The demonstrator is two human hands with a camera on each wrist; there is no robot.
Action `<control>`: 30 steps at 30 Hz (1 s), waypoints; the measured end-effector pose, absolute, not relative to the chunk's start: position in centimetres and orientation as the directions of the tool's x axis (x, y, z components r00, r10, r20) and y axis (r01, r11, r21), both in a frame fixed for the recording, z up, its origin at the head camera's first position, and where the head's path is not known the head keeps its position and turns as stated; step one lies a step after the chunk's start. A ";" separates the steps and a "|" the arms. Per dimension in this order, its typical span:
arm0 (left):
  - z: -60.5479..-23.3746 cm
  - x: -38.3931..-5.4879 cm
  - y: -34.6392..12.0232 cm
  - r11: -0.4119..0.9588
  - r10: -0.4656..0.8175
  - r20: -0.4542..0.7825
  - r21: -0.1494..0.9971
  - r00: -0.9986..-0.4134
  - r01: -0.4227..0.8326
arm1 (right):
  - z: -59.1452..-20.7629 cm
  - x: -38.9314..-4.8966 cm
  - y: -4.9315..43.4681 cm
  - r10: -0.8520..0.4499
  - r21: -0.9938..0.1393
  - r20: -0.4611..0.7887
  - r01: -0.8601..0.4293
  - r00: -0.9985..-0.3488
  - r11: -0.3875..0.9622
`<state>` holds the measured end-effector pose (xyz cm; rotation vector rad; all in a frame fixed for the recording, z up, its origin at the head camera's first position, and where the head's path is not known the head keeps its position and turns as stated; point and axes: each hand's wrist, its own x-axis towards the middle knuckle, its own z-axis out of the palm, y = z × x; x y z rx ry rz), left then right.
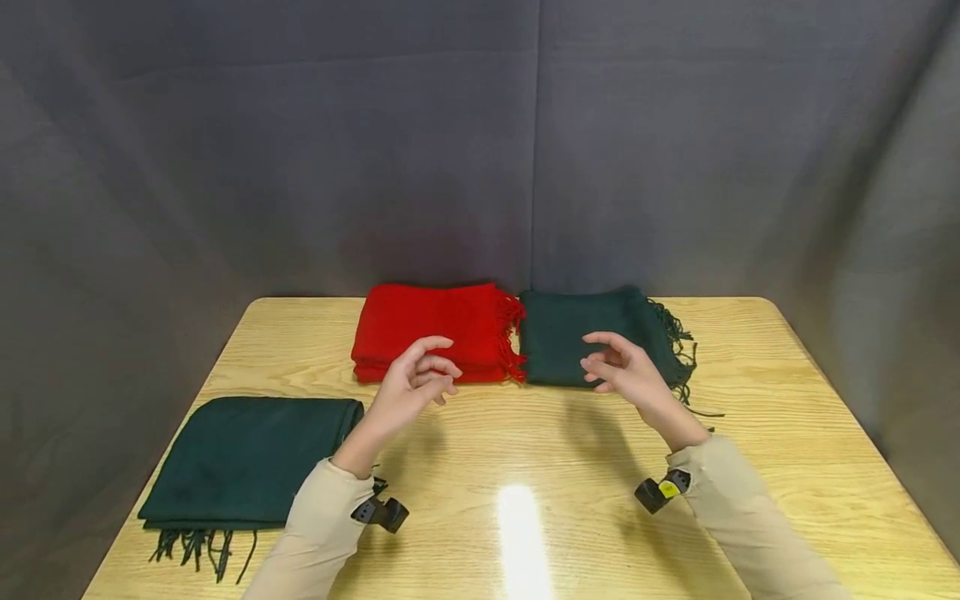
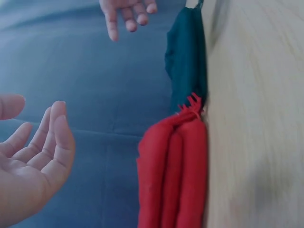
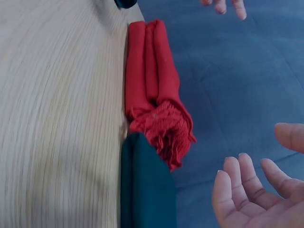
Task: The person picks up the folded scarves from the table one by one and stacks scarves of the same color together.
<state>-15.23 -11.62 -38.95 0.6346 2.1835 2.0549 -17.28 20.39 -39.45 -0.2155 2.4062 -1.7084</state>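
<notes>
Both hands hover above the table with fingers loosely curved and nothing in them. My left hand (image 1: 416, 385) is in front of the folded red scarf (image 1: 427, 325), whose fringe points right; the wrist view shows the hand (image 2: 40, 161) apart from it. Near the folded dark green scarf (image 1: 581, 321) at the back, my right hand (image 1: 626, 375) hangs in the air, palm turned inward. In the right wrist view this hand (image 3: 261, 194) touches nothing. A second folded dark green scarf (image 1: 247, 458) lies front left, partly hidden by the left forearm.
The light wooden table (image 1: 480, 450) has rounded back corners. A grey cloth curtain (image 1: 300, 150) hangs behind it and along both sides. The red scarf's fringe meets the back green scarf's edge. Each wrist carries a small black camera (image 1: 390, 514).
</notes>
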 end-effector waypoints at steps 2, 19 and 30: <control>-38.7 -15.5 -11.2 0.011 0.351 0.214 0.972 -0.911 0.233 | -39.4 -17.4 21.0 -0.221 -0.940 -0.073 -0.007 -0.972 0.342; -36.7 -18.6 -6.5 0.051 0.403 0.235 0.959 -0.885 0.278 | -40.2 -19.8 27.1 -0.142 -0.931 -0.177 0.119 -0.974 0.345; -38.2 -22.6 -4.4 0.028 0.241 0.238 0.967 -0.941 0.252 | -39.1 -20.8 29.5 -0.082 -0.948 -0.154 0.124 -0.985 0.295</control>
